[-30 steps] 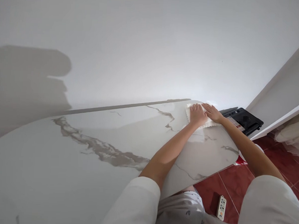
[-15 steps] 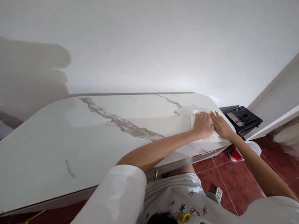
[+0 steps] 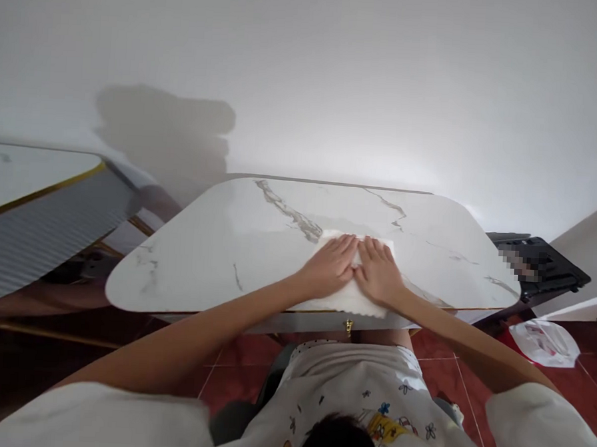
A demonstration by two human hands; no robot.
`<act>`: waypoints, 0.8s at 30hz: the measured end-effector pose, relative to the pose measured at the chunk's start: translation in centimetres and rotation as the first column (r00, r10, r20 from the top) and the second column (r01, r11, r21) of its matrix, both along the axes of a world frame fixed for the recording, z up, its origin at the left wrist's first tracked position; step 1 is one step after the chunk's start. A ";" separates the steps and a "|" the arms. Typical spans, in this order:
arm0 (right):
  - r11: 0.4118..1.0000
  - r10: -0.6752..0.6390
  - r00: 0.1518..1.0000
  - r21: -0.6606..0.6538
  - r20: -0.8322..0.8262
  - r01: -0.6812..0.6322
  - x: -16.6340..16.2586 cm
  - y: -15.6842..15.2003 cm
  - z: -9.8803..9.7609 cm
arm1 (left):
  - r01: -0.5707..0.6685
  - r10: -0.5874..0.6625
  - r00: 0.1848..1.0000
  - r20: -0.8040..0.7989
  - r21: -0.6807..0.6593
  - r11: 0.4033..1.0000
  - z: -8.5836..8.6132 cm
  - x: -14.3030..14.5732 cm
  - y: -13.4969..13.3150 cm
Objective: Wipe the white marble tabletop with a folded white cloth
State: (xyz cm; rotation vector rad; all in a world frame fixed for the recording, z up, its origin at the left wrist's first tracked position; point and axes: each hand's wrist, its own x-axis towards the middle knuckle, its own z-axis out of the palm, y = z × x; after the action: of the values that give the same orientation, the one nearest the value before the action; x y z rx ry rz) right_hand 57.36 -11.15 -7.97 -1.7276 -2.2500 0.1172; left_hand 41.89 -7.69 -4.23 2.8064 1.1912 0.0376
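Observation:
A white cloth (image 3: 357, 296) with scalloped edges lies spread on the white marble-patterned tabletop (image 3: 197, 245), its lower part hanging a little over the front edge. My left hand (image 3: 329, 265) presses flat on the cloth's left side, fingers straight and pointing away from me. Flat on its right side rests my right hand (image 3: 378, 271), also with fingers stretched out. The two hands nearly meet at the thumbs and index fingers. Most of the cloth is covered by them.
Behind the table stands a white wall (image 3: 336, 79). At left is a second cabinet (image 3: 52, 230) with gold trim. A black case (image 3: 551, 263) and a white plastic bag (image 3: 547, 342) are on the right. A small brass knob (image 3: 348, 327) projects from the table's front.
Both hands have slid the cloth from the table's right end leftward to the front middle. The view has turned left, bringing the second cabinet into sight.

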 end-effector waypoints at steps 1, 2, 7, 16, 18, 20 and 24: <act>1.000 0.013 1.000 -0.021 0.008 -0.013 -2.5 0.4 0.4 | -0.012 0.013 1.000 -0.023 0.011 1.000 0.2 -2.2 0.3; 0.999 0.032 0.999 -0.024 0.014 -0.032 -5.0 0.8 0.9 | -0.024 0.025 0.998 -0.053 0.024 0.999 0.4 -4.4 0.6; 0.990 0.141 0.990 0.005 -0.024 -0.141 -16.7 2.0 2.5 | -0.238 0.251 0.955 -0.157 0.099 0.966 0.8 -16.3 1.4; 0.984 0.170 0.929 0.002 -0.328 -0.179 -30.3 7.0 4.1 | -0.345 0.357 0.931 -0.076 0.131 0.929 -0.2 -31.8 6.7; 0.986 0.168 0.924 0.045 -0.343 -0.162 -31.5 9.2 3.8 | -0.325 0.325 0.945 0.017 0.120 0.938 0.0 -32.3 8.9; 0.988 0.156 0.923 0.075 -0.352 -0.138 -32.0 11.6 3.4 | -0.308 0.300 0.950 0.089 0.094 0.947 0.3 -32.0 11.2; 0.993 0.112 0.925 0.073 -0.362 -0.092 -31.4 16.1 2.9 | -0.285 0.276 0.950 0.150 0.047 0.957 0.6 -29.9 16.1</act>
State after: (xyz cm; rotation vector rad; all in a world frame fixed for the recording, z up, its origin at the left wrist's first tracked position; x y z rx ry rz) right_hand 25.98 4.95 -5.11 -1.4214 -2.0434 0.3660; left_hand 11.95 8.42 -3.61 2.6112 1.5684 0.2976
